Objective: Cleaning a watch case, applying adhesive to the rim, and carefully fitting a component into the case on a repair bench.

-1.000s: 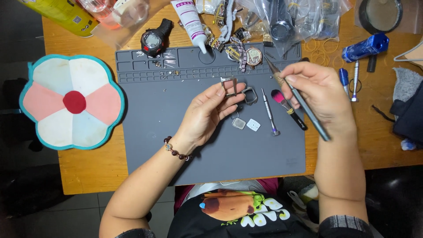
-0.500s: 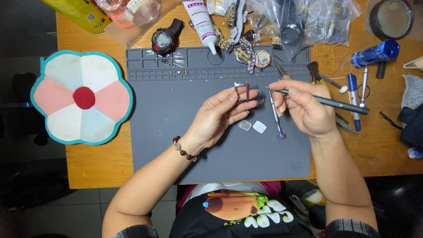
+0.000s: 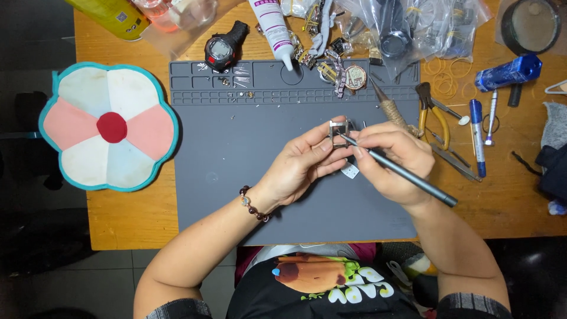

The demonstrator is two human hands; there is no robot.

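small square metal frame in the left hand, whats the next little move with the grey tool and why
Probably ease the tip of the grey tool a touch further into the corner of the square metal frame. The left hand pinches the frame above the grey mat, and the right hand holds the tool like a pen with its tip already at the frame's edge.

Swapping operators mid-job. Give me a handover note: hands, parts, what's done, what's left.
Left hand: pinches a small square metal watch case over the grey silicone work mat.
Right hand: grips a slim grey metal pick tool, tip touching the case.
A small white square part lies on the mat under the hands; yellow-handled pliers sit to the right.
Done: case picked up, tool applied. Left: work on the case appears unfinished; loose part not fitted.
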